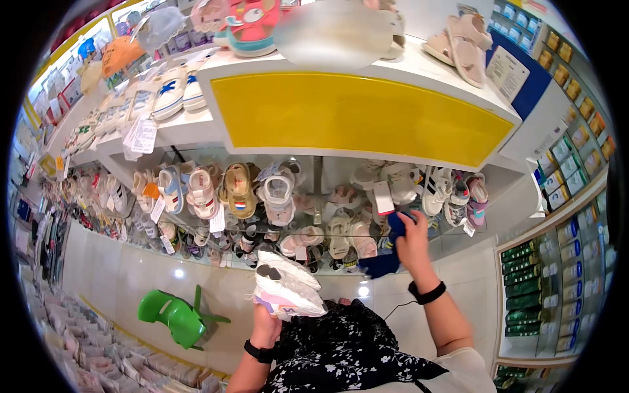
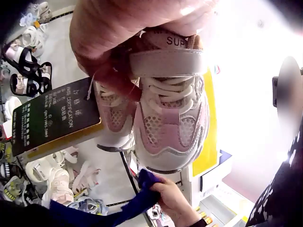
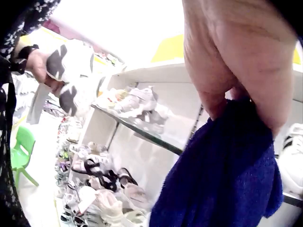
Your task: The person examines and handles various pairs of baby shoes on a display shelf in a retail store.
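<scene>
My left hand [image 1: 265, 323] grips a pair of small white and pink sneakers [image 1: 285, 285] in front of my body. In the left wrist view, the thumb and fingers close over the collar of the nearer sneaker [image 2: 171, 118], and a black paper tag [image 2: 57, 116] hangs beside the pair. My right hand [image 1: 414, 243] pinches a dark blue cloth [image 1: 382, 263] close to the glass shelf on the right. In the right wrist view the blue cloth [image 3: 222, 165] droops in folds from the fingertips.
Glass shelves [image 1: 318, 196] ahead hold rows of children's shoes. Above them runs a white counter with a yellow panel [image 1: 354, 118], sandals [image 1: 462, 49] on top. A green chair [image 1: 173, 318] stands on the tiled floor at left. Stocked shelves [image 1: 557, 275] line the right side.
</scene>
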### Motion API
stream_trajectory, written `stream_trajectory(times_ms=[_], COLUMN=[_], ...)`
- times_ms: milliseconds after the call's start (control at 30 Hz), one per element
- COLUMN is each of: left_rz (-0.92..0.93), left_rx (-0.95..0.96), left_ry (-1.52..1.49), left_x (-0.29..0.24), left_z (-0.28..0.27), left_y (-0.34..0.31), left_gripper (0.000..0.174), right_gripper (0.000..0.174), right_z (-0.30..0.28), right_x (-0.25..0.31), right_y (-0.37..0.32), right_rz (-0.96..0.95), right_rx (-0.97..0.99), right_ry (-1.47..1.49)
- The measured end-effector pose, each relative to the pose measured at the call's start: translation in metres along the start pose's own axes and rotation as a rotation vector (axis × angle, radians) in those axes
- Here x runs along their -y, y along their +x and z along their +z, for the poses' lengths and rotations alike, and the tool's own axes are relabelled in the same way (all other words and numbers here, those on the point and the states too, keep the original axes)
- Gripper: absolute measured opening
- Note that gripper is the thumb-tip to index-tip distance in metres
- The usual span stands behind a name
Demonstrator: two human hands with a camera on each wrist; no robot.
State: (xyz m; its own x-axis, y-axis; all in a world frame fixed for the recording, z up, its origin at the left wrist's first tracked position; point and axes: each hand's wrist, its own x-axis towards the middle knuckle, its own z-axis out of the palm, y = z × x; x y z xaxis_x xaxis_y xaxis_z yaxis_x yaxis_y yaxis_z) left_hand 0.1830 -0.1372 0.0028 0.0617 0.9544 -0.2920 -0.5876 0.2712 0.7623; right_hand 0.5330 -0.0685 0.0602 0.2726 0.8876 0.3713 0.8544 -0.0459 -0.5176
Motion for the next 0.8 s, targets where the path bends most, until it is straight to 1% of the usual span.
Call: stream_trajectory(times_ms=[67,133,200,233,333,367,400,467,533,633,733,800], left_rz=[-0.007,-0.01,0.006,0.024,0.033,0.031,0.03,0.019,0.0,-0.017,-0.005,0.006], left_rx=[0.003,-0.005,-0.041,-0.019,0.038,0.04,0.042,0.026,-0.006,0.027,0.058,0.01], left_ry=[0.004,0.022,0.032,0.05,0.052,0.063,0.073,0.088,0.101,0.084,0.087,0.02], left_x=[0.002,0.001,-0.002,-0.002,-0.002,0.0,0.002,0.01,0.016,0.015,0.017,0.014], left_z=[0.0,0.004,0.015,0.015,0.022,0.022,0.022,0.023,0.025,0.036,0.038,0.044], left_y=[0.002,0.005,0.005,0.005,0.003,0.003,0.002,0.001,0.0,-0.002,0.001,0.001], left_gripper=[0.043,0.042,0.042,0.043,0.043,0.043,0.043,0.044,0.044,0.042,0.042,0.039], right_gripper=[0.051,0.051,0.05,0.05,0.048,0.035,0.034,0.035,0.04,0.046,0.046,0.045], right_z=[0.005,0.031,0.04,0.041,0.036,0.031,0.027,0.015,0.008,0.005,-0.001,-0.006], right_x=[0.04,0.041,0.037,0.033,0.009,0.001,-0.006,-0.017,-0.024,-0.036,-0.043,-0.048], right_y=[-0.004,-0.012,-0.014,-0.013,-0.008,-0.007,-0.004,-0.002,-0.002,-0.003,-0.004,-0.006], right_rz=[-0.057,-0.213,-0.237,-0.237,-0.171,-0.145,-0.112,-0.067,-0.025,0.018,0.045,0.049], right_rx=[0.045,0.133,0.159,0.108,0.003,-0.02,-0.026,-0.021,0.005,0.034,0.026,0.02], right_ry=[0.133,0.125,0.046,0.011,-0.034,-0.075,-0.092,-0.137,-0.15,-0.194,-0.197,-0.25])
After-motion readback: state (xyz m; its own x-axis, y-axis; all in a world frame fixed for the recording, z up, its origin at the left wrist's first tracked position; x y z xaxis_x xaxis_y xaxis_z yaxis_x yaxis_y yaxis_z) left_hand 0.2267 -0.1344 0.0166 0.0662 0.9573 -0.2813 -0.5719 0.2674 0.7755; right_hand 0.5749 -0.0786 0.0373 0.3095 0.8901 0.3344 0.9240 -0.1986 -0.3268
